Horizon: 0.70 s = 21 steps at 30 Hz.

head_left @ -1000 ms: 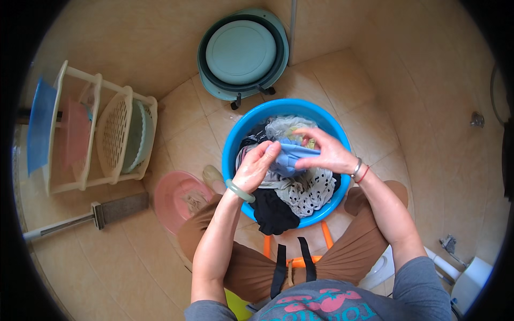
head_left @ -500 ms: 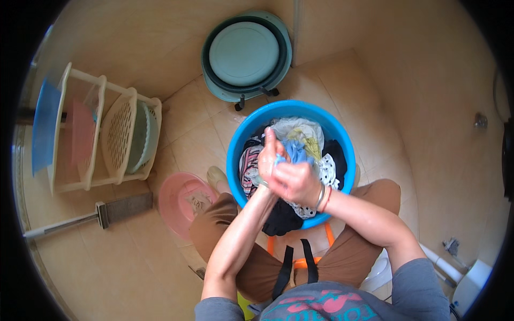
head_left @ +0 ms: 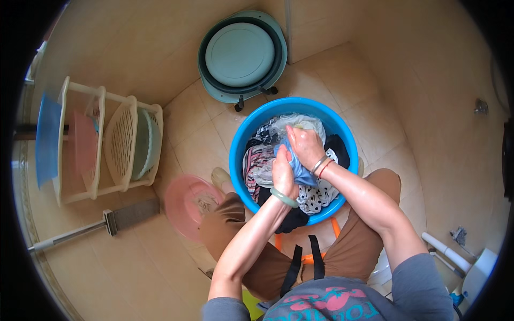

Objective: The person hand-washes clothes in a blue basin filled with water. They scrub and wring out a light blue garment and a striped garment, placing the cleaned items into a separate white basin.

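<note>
A blue tub (head_left: 236,155) full of wet laundry stands in front of me. Over its middle, my left hand (head_left: 284,174) closes on a light-blue cloth (head_left: 301,172), thumb pointing up. My right hand (head_left: 307,147) grips the same cloth just above and to the right, its fingers curled toward the left hand. Part of the cloth is hidden between the palms. Around it lie striped pink-and-black clothes (head_left: 258,160), a white fabric with black dots (head_left: 312,200), pale see-through cloth (head_left: 309,122) and dark pieces (head_left: 337,147). A black garment (head_left: 292,220) hangs over the near rim.
A pink basin (head_left: 179,206) with some cloth sits left of my knee. A folded green basin (head_left: 240,53) leans on the far wall. At left stand a cream rack (head_left: 120,142) holding basins and a flat mop (head_left: 128,215). Tiled walls close in on the right.
My hands were crossed and pressed together over the cloth. Now they are uncrossed, the right higher up, the left lower, and more of the blue cloth shows between them.
</note>
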Motion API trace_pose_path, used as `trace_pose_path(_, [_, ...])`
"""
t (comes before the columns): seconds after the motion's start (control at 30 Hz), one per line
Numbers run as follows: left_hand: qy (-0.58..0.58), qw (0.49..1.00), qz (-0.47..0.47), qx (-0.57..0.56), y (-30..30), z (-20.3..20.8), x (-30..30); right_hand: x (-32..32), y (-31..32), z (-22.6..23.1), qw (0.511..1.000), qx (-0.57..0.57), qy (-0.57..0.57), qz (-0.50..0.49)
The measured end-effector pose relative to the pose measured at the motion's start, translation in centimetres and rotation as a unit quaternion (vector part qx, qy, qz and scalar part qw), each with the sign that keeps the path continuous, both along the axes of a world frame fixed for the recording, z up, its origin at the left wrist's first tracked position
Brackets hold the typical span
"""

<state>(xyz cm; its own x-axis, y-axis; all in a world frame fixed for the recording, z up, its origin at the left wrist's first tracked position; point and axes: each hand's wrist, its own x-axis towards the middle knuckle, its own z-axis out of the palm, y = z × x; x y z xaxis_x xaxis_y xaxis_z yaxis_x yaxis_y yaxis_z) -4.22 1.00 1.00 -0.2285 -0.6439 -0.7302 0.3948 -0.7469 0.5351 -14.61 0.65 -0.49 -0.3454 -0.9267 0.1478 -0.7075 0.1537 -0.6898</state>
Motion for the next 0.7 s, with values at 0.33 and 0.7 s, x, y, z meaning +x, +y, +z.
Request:
trace_pose_path(0.33, [-0.025, 0.998, 0.056, 0.015, -1.7, 1.1, -1.1, 1.9, 1.3, 2.7, 0.993, -0.084, 0.031, 0.080])
trace_pose_path(0.7, [0.071, 0.996, -0.021, -0.039, -2.4, -3.3, 3.4, 4.1, 2.5, 5.2, 0.982, -0.133, -0.009, 0.134])
